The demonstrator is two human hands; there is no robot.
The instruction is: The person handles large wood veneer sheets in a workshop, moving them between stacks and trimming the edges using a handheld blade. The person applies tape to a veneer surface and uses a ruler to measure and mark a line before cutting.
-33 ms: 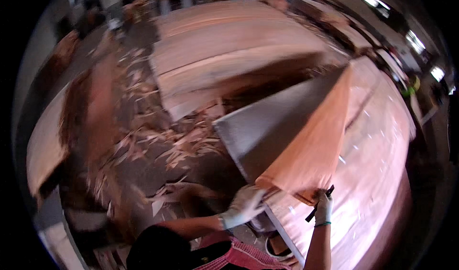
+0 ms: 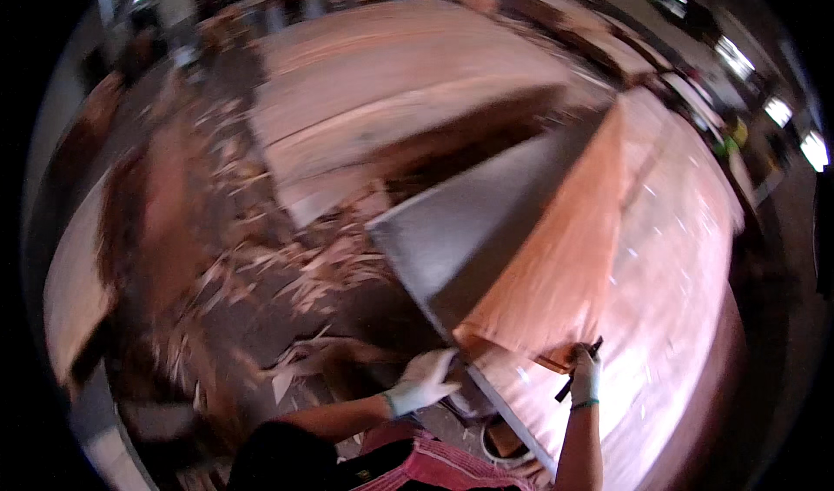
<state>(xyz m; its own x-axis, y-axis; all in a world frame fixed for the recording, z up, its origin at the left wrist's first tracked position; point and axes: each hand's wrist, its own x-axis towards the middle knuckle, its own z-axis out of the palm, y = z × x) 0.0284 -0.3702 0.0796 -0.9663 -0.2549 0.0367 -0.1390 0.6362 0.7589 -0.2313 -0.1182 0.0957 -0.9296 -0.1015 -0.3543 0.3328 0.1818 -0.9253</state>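
My left hand point(image 2: 424, 381), in a white glove, is beside the grey edge of the table, with its fingers apart and nothing in them. My right hand point(image 2: 586, 376), gloved too, is closed round a thin dark bar-like tool point(image 2: 565, 390); its exact kind is unclear. Right against that hand is the near end of an orange-brown wood veneer sheet point(image 2: 552, 256), folded over into a long wedge. Beneath it spread pale pinkish veneer sheets point(image 2: 673, 265). The grey table top point(image 2: 460, 222) shows bare on the wedge's left side.
A big stack of veneer sheets point(image 2: 391, 82) stands ahead. Torn veneer scraps point(image 2: 339, 269) litter the dark floor to the left. More wood sheets point(image 2: 78, 274) are stacked at the far left. Near my body is a round container point(image 2: 502, 439) with brown pieces.
My left hand has come away from the veneer's near corner, a little left and toward me. My right hand keeps its hold on the dark tool. The whole view has shifted slightly.
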